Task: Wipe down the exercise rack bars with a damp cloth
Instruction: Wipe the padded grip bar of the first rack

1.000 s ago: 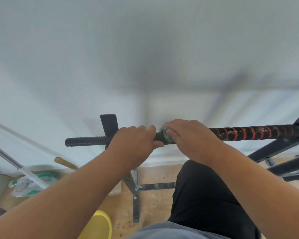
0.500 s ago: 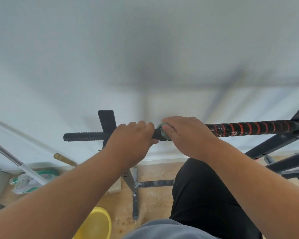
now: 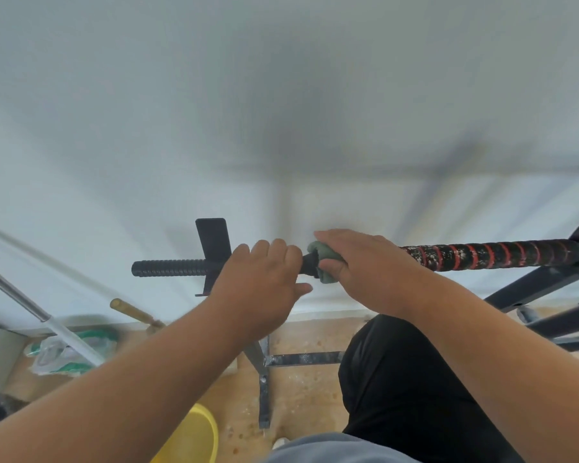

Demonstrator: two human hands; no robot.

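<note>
The horizontal rack bar [image 3: 498, 256] is black with a red spiral wrap on the right and a ribbed black end [image 3: 168, 268] on the left. My left hand [image 3: 261, 279] grips the bar just right of the black bracket plate [image 3: 213, 242], fingers curled over the top. A green cloth [image 3: 325, 259] is wrapped round the bar beside it. My right hand [image 3: 365, 269] holds the cloth against the bar, fingers over it and thumb underneath. The bar under both hands is hidden.
A white wall stands close behind the bar. Dark frame struts [image 3: 532, 285] run off at the right. Below are the rack's base rails [image 3: 264, 389], a yellow bucket [image 3: 194, 436], a plastic bag [image 3: 67, 352], a metal pole [image 3: 20, 302] and my black-trousered leg [image 3: 398, 379].
Both hands stay at the same spot on the bar. My right hand's fingers have lifted a little, and more of the green cloth shows between the hands.
</note>
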